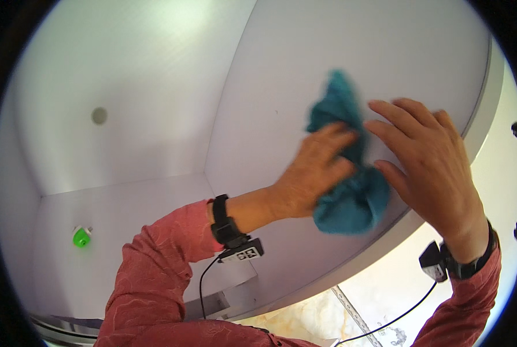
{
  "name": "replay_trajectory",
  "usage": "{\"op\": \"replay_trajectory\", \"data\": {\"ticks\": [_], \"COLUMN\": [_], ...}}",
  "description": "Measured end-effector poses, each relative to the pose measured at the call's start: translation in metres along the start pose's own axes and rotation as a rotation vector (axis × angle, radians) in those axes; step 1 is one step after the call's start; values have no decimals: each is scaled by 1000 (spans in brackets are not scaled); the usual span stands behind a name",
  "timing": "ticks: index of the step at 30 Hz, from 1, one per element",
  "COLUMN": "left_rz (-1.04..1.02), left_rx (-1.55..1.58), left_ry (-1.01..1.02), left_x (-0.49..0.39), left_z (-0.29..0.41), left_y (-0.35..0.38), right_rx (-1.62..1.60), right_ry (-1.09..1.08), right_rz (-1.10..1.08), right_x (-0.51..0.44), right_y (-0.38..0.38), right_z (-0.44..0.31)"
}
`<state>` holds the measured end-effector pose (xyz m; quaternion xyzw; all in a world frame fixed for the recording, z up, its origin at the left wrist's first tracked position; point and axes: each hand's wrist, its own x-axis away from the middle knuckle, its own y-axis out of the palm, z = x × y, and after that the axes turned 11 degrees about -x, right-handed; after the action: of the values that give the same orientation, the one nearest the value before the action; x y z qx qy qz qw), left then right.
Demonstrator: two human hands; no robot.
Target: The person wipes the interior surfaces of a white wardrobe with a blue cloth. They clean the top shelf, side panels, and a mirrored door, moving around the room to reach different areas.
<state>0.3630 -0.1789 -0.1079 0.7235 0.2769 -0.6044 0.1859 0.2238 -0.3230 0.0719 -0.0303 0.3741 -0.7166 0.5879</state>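
Note:
My left hand (312, 173) grips a crumpled teal cloth (351, 208) over a pale lilac-white panel (276, 73). Part of the cloth hangs out above the fingers and a bunched part lies below them; both hand and cloth are somewhat blurred. Just to the right of the cloth, my right hand (432, 160) is spread with its fingers bent towards it, holding nothing. Both wrists wear black straps with small cabled devices.
A curved pale edge (482, 130) bounds the panel at right, with patterned floor tiles (310, 308) beyond. At left, a wall bears a round grey disc (99, 116), and a small green-and-white plug-in device (81, 237) sits lower down.

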Motion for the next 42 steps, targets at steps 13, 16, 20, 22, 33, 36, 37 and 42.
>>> {"op": "replay_trajectory", "data": {"ticks": [13,16,20,22,33,36,37,42], "left_rz": [1,110,-178,-415,-194,-251,-434,-42], "left_rx": [-371,126,184,141,-286,-57,-17,-66], "left_ry": [-867,-790,-11,183,-1143,-727,-734,-369], "left_x": [105,80,102,113,162,171,164,111], "left_z": [-115,-63,68,76,-58,61,84,-1], "left_y": [-4,8,-5,-10,29,7,2,10], "right_rx": [-81,-165,-243,-404,-328,-391,-465,-478], "right_ry": [-180,-194,-299,-396,-362,-350,-332,-250], "right_rz": [-570,-482,-804,-1090,-620,-627,-591,-602], "right_x": [34,32,53,66,90,92,92,92], "right_y": [27,34,46,53,84,87,88,88], "right_z": [-37,-48,-63,-70,-77,-85,-88,-94]}}
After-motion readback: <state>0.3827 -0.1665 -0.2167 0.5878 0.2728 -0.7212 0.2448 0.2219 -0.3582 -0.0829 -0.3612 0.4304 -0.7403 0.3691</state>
